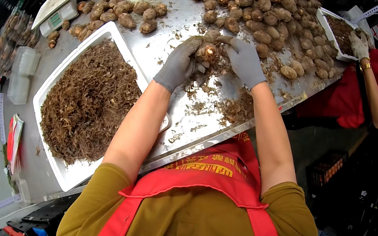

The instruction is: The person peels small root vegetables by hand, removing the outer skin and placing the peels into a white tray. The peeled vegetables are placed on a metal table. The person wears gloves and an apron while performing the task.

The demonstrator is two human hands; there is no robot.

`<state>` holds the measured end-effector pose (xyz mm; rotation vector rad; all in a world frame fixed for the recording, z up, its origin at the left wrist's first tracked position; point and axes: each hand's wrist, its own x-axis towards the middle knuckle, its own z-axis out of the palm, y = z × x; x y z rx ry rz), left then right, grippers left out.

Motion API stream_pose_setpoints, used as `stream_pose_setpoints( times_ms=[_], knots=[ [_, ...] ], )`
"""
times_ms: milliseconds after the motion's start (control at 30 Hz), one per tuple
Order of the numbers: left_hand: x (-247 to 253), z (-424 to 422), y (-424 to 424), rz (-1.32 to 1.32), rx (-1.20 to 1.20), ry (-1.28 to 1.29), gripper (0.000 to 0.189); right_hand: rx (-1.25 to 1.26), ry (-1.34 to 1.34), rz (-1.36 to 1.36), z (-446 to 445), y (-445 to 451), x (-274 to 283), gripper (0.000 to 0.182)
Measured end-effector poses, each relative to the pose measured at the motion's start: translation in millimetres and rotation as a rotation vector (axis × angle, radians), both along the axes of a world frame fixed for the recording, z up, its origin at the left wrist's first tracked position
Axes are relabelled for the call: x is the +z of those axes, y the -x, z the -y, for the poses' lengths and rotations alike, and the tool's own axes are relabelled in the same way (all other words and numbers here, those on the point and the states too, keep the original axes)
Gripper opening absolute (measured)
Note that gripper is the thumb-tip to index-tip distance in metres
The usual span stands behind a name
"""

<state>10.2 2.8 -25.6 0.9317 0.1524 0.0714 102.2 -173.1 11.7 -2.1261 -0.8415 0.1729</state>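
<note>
My left hand (181,61), in a grey glove with a dotted palm, is closed around a hairy brown taro corm (207,53) whose pale cut end faces me. At the corm's right upper side is my right hand (243,59), also gloved in grey, its fingers bent and reaching toward it; whether it grips anything is unclear. Loose brown fibres and peelings (238,107) lie on the metal table (148,50) under and beside both hands. Beyond them a large heap of taro corms (265,6) covers the back of the table, with a smaller group (117,10) at the left.
A white tray (53,155) full of brown fibres stands left of my arms. Behind it are a weighing scale (56,7) and clear plastic boxes (21,77). At the right, a co-worker's gloved hand (360,44) is at a smaller white tray (346,56). Another person stands at the upper left.
</note>
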Motion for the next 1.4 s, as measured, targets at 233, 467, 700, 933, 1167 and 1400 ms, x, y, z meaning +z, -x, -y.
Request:
stream_pose_setpoints(
  times_ms=[233, 467, 700, 933, 1167, 1400],
  knots=[
    [0.5, 0.7, -2.0, 0.032, -0.029, 0.123, 0.038, -0.108, -0.284, 0.127, -9.5, 47.2, 21.4, 0.030],
    [11.7, 9.5, 4.9, 0.034, -0.008, -0.144, 0.039, -0.224, -0.303, 0.299, -25.1, 53.2, 9.2, 0.027],
    [14.7, 11.8, 2.2, 0.110, -0.063, -0.081, 0.040, -0.141, -0.296, 0.143, -23.0, 19.9, 2.0, 0.029],
    [17.3, 9.5, 8.1, 0.077, -0.021, -0.150, 0.040, -0.156, -0.278, 0.122, -20.7, 46.5, 21.9, 0.028],
    [8.6, 6.0, 5.2, 0.102, -0.028, -0.171, 0.039, -0.221, -0.332, 0.194, -31.5, 41.2, 4.0, 0.032],
    [17.9, 5.2, 3.0, 0.154, 0.009, 0.208, 0.045, -0.191, -0.218, -0.062, -14.7, 27.7, 16.6, 0.035]
  ],
)
